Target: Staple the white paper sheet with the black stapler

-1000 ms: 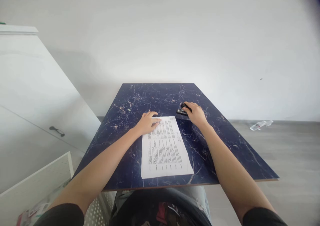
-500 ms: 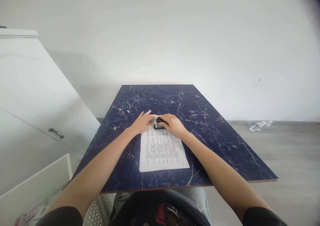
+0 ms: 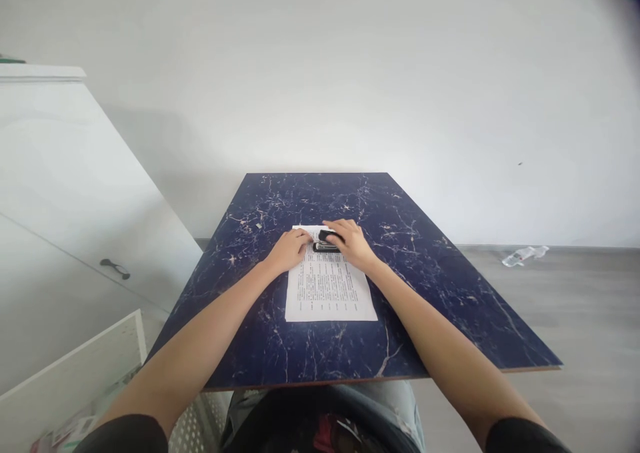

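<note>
A black stapler (image 3: 326,247) lies crosswise over the upper part of a printed sheet of paper (image 3: 330,286); whether more sheets lie beneath, I cannot tell. My right hand (image 3: 353,243) grips the stapler from the right, with fingers over its top and thumb on the near side. At the stapler's left end, my left hand (image 3: 290,250) rests on the upper left edge of the paper, fingers loosely bent and a little apart. The stapler's right end is hidden behind my right hand.
Under the paper is a dark blue marble-patterned table (image 3: 320,199). A white cabinet (image 3: 65,186) stands on the left, with a white perforated basket (image 3: 195,426) below. Clear plastic packaging (image 3: 524,256) lies on the floor at right, by the wall.
The paper has moved away from me and lies straighter on the table. The stapler has shifted slightly up and right with my right hand. My left fingers have drawn in from being spread.
</note>
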Demonstrator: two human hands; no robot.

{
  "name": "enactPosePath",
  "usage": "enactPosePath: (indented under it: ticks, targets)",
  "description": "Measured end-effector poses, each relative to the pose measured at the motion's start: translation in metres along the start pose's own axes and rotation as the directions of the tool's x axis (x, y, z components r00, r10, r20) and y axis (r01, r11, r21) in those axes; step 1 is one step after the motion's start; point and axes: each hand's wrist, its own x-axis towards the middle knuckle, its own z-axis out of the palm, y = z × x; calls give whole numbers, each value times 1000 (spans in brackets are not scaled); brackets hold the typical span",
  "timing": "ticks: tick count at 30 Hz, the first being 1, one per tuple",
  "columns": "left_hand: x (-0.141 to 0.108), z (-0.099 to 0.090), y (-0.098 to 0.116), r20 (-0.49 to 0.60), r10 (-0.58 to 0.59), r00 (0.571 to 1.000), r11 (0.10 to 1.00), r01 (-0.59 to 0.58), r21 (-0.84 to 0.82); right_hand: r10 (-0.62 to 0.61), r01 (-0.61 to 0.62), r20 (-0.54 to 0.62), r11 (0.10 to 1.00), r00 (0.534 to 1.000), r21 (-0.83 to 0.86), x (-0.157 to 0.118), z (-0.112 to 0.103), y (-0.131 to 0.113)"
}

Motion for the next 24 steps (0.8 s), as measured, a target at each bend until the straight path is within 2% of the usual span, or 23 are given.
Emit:
enactPosePath:
  ticks: [2, 3, 5, 7, 11, 15, 18, 24]
  targets:
    - [0, 0, 2, 1, -19, 1000, 1000, 19, -2, 111, -102, -118, 991, 987, 85, 0, -12, 14]
    - [0, -1, 2, -5, -25, 1000, 1000, 25, -7, 182, -165, -137, 978, 974, 126, -1, -18, 23]
    - [0, 0, 2, -25, -29, 999, 999, 29, -23, 303, -285, -92, 943, 948, 170, -4, -28, 42]
    - [0, 0, 1, -63, -35, 997, 998, 32, -50, 375, -368, -13, 916, 927, 162, -8, -31, 56]
    - [1, 0, -2, -117, -83, 990, 987, 65, -149, 370, -374, 52, 916, 927, 144, -12, -19, 58]
    - [1, 0, -3, -79, -168, 983, 962, 146, -230, 358, -359, 26, 929, 933, 87, -11, -3, 48]
    - [1, 0, -5, -55, -206, 977, 950, 186, -252, 353, -353, 22, 934, 936, 53, -10, 3, 49]
    - [2, 2, -12, -75, -229, 971, 927, 194, -321, 355, -355, 15, 935, 935, 1, -11, 6, 53]
